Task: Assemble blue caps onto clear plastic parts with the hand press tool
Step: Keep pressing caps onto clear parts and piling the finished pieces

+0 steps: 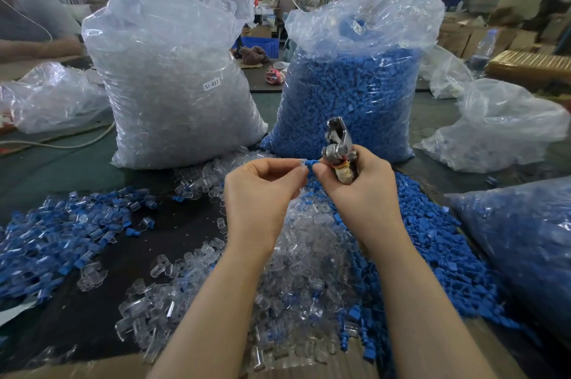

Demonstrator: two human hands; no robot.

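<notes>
Item on our bench: left hand [259, 190] pinching a clear plastic part [300, 162], meeting a blue cap [310, 163] pinched in our right hand [361, 184], whose curled fingers also clasp the hand press tool [338, 148], above loose piles of clear parts [296, 270] and blue caps [438, 249].

press tool [337, 144]: shiny bare metal
caps [432, 236]: matt blue plastic
clear parts [302, 255]: glossy see-through plastic
bags [173, 69]: thin crinkled glossy plastic film
</notes>
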